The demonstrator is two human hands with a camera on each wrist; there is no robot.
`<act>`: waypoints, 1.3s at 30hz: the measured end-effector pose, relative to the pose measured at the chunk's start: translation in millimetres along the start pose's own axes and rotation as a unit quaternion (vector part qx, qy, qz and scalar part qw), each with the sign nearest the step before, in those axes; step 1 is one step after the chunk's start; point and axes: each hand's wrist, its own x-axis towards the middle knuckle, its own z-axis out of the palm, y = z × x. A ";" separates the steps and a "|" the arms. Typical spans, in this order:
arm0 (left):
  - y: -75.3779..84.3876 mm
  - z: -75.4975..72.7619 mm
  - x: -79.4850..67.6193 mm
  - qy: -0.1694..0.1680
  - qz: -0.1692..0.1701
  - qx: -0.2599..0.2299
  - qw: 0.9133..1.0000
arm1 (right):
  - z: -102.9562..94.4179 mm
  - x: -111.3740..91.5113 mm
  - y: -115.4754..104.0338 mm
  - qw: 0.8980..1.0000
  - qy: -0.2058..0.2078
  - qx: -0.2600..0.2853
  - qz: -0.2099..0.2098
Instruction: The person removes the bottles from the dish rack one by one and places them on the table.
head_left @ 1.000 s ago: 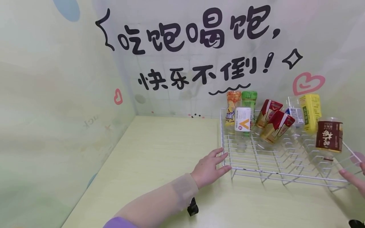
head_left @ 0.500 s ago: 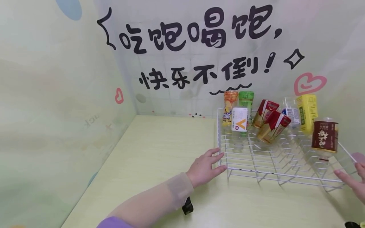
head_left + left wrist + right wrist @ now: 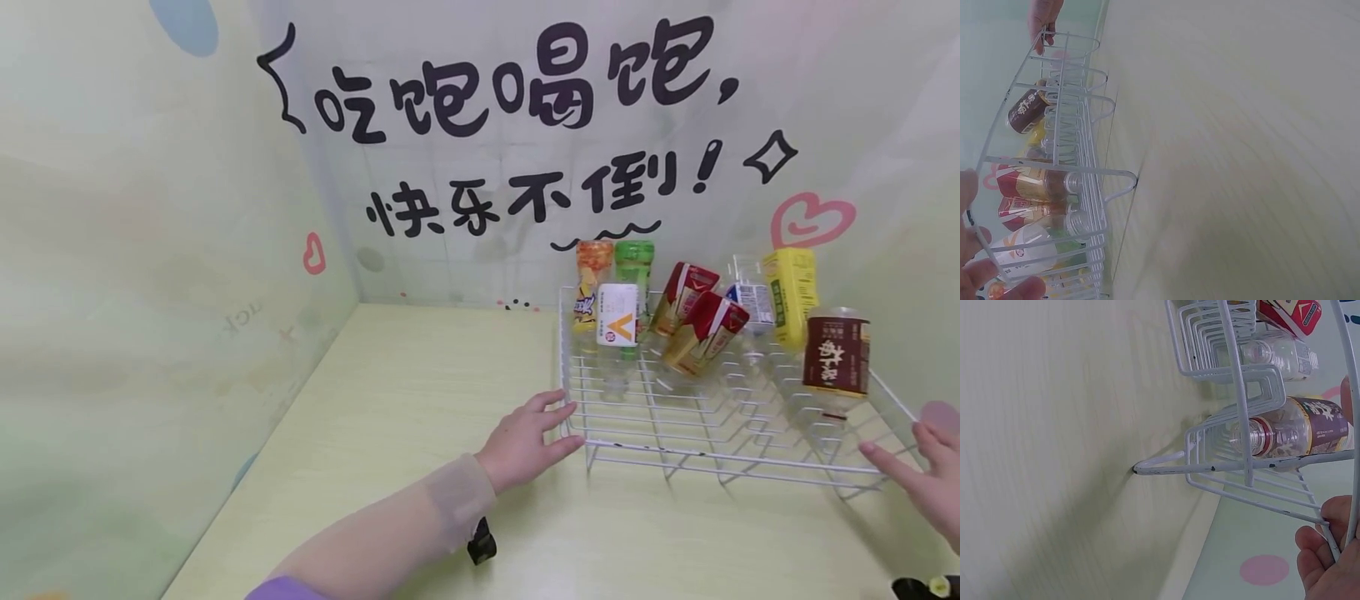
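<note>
A white wire dish rack [image 3: 705,454] stands on the pale table at the right of the head view. My left hand [image 3: 521,442] grips its near left corner, thumb and fingers on either side of the wire. At the near right corner my right hand [image 3: 930,479] holds the side wire; in the right wrist view its fingers [image 3: 1313,550] curl round it. Several bottles stand upside down in the rack: a brown-labelled bottle [image 3: 836,352], a yellow-labelled bottle [image 3: 792,296], a white-labelled bottle [image 3: 618,315], a green bottle [image 3: 635,258] and a tilted red-and-gold bottle [image 3: 705,333].
A printed wall [image 3: 465,250] with black writing rises behind the table [image 3: 450,358]. Another wall [image 3: 150,333] bounds the left side. The rack's wire foot [image 3: 1141,467] rests on the tabletop in the right wrist view.
The rack has shifted left along the table with its bottles, both hands staying on it. More of my right hand now shows in the head view.
</note>
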 end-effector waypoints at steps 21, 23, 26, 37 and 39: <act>-29.3 -16.7 -17.7 0.005 -0.010 -0.007 1.000 | 18.0 0.1 -24.1 0.992 -0.032 -0.108 -0.056; -31.5 -18.4 -19.4 0.004 -0.011 -0.011 1.000 | 19.4 -0.2 -27.4 0.991 -0.040 -0.114 -0.057; -34.8 -20.8 -21.3 0.003 -0.012 -0.018 1.000 | 20.8 -2.1 -31.8 0.991 -0.049 -0.113 -0.055; -50.2 -30.4 -29.3 0.006 -0.017 -0.040 0.999 | 32.7 -5.9 -40.4 0.989 -0.054 -0.116 -0.067; -53.6 -32.3 -31.4 0.008 -0.018 -0.043 0.999 | 35.2 -6.3 -42.9 0.990 -0.058 -0.111 -0.064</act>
